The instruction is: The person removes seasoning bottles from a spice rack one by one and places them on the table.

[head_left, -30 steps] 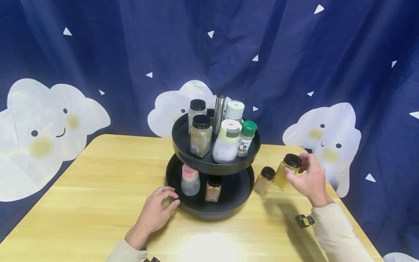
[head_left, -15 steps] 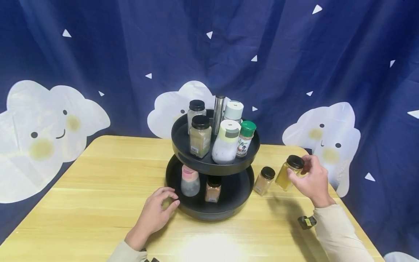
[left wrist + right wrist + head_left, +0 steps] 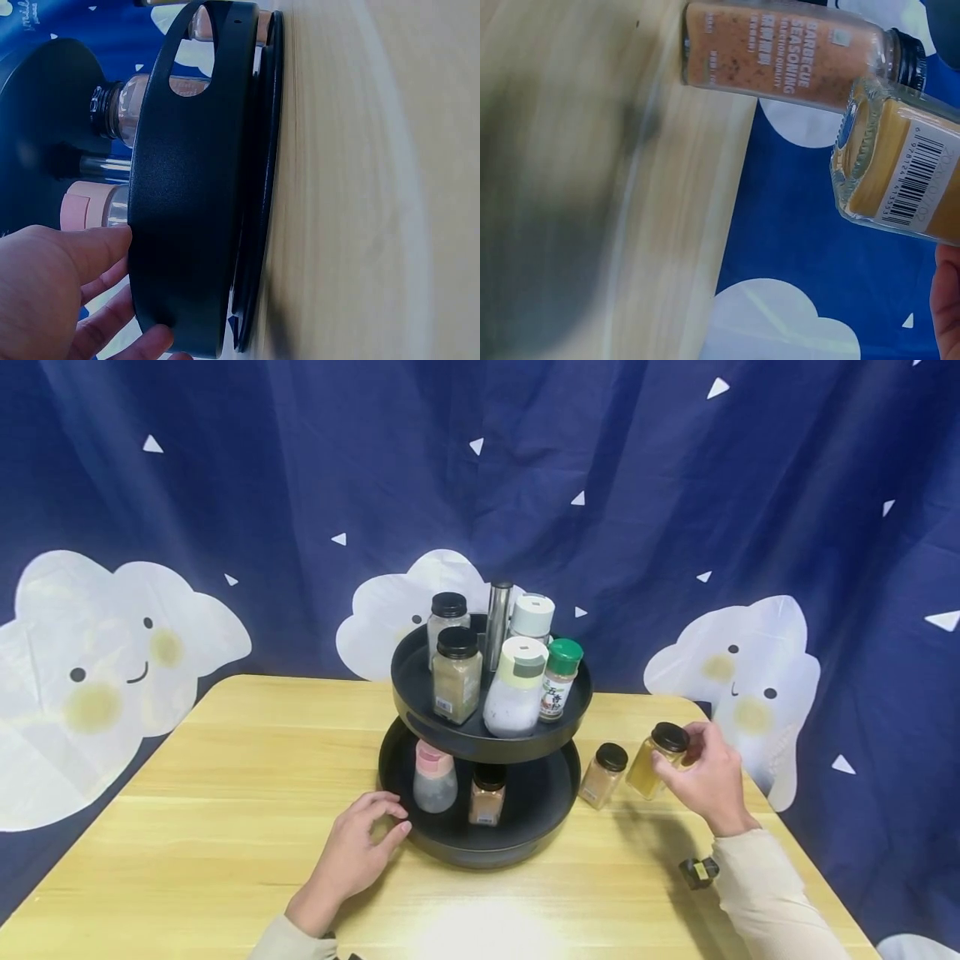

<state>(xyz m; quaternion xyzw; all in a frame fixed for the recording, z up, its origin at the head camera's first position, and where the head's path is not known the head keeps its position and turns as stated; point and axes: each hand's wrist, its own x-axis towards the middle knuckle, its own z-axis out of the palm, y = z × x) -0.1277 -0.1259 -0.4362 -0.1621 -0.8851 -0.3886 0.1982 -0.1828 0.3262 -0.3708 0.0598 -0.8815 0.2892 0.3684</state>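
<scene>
My right hand (image 3: 708,781) holds a spice jar of yellow powder (image 3: 647,768) near its black lid. Its glass base shows in the right wrist view, raised off the table and tilted. Next to it stands a black-lidded jar of barbecue seasoning (image 3: 780,52), upright on the table. My left hand (image 3: 360,843) touches the left rim of the lower tray of a black two-tier turntable rack (image 3: 487,857). In the left wrist view the thumb (image 3: 97,247) lies at that rim, fingers relaxed. The lower tray bears a pink-capped bottle (image 3: 435,785) and an orange-brown spice jar (image 3: 487,802).
The upper tray (image 3: 480,745) holds two black-lidded jars, a metal tube (image 3: 497,627), white-capped bottles and a green-capped shaker (image 3: 558,681). Wooden tabletop (image 3: 225,793) extends around the rack. A dark blue curtain (image 3: 300,460) hangs behind it.
My right hand and the yellow jar have shifted slightly, first right, then back left and a little lower. The left hand stays at the tray rim. The head view has tilted up slightly.
</scene>
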